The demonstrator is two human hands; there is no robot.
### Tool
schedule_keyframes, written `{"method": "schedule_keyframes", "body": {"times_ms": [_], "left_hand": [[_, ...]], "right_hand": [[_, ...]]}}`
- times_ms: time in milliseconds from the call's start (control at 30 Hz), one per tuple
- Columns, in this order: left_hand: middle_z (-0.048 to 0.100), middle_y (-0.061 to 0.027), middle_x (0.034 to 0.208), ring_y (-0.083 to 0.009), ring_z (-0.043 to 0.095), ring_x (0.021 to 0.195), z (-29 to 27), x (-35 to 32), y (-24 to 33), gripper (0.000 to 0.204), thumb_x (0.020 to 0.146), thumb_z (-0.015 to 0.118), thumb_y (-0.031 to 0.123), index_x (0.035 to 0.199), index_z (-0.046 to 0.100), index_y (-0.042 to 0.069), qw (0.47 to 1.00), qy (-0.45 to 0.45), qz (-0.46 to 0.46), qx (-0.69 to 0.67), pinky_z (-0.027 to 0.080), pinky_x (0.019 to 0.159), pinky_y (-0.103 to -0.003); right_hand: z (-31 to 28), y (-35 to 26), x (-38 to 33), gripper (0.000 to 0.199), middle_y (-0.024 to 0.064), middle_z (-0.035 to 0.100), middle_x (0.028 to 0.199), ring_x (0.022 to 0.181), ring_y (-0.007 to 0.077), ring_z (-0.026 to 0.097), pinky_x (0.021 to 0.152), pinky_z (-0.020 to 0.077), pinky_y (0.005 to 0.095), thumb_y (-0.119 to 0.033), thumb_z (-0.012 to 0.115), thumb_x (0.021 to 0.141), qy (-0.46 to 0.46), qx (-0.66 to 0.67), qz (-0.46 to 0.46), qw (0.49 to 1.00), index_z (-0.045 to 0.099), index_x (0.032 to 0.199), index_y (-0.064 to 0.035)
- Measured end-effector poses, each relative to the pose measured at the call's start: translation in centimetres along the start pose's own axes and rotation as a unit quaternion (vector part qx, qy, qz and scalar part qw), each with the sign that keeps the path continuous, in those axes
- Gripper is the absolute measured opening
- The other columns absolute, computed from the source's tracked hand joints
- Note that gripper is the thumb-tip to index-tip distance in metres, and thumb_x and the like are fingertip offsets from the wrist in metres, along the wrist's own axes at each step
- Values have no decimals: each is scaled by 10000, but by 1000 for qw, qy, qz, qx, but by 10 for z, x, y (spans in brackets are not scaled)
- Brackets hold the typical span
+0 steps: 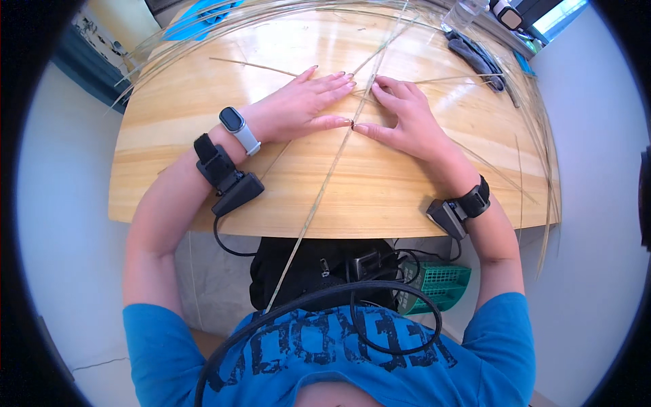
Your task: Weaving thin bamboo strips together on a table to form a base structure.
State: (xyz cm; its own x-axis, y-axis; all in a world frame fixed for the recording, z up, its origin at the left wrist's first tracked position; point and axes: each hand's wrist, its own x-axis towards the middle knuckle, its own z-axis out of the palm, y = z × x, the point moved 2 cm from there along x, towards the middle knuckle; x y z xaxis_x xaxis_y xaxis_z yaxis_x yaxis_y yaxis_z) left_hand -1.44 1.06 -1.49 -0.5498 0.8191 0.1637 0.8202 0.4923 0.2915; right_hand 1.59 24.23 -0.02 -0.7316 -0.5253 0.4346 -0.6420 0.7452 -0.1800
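Observation:
Several thin strips, bamboo-like, cross one another on the wooden table (224, 193). A long pale strip (319, 193) runs from the far side, between my hands, and past the near edge towards my body. My left hand (308, 105) lies flat over the crossing, fingers stretched out and thumb tip touching the long strip. On the other side, my right hand (407, 119) rests with thumb and fingers apart, their tips against the same strip. A browner strip (251, 64) passes under my left fingers. My palms hide part of the crossing.
Loose strips (271, 15) lie along the far edge, more (542, 149) along the right. A dark grey glove-like cloth (475, 57), a clear cup (464, 13) and a blue item (200, 19) sit at the back. Below the near edge are a black bag (291, 264) and green basket (444, 285).

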Motion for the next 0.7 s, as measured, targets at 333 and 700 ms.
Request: {"method": "schedule_keyframes", "body": {"times_ms": [333, 700], "left_hand": [[272, -137, 1614, -247, 206, 1512, 1, 1, -3, 605, 1031, 472, 364, 1535, 321, 66, 1000, -1, 15, 14, 108, 1224, -518], [287, -137, 1608, -258, 228, 1505, -4, 2, -2, 625, 1021, 495, 362, 1543, 307, 74, 1000, -4, 8, 1, 109, 1224, -520]], "right_hand": [[6, -16, 3, 673, 146, 604, 1258, 1167, 326, 534, 1009, 386, 461, -545, 743, 759, 31, -87, 46, 995, 677, 1151, -2], [5, -11, 6, 566, 142, 631, 1207, 1138, 320, 544, 1012, 394, 447, -493, 738, 780, 57, -79, 26, 995, 715, 1078, -11]]}}
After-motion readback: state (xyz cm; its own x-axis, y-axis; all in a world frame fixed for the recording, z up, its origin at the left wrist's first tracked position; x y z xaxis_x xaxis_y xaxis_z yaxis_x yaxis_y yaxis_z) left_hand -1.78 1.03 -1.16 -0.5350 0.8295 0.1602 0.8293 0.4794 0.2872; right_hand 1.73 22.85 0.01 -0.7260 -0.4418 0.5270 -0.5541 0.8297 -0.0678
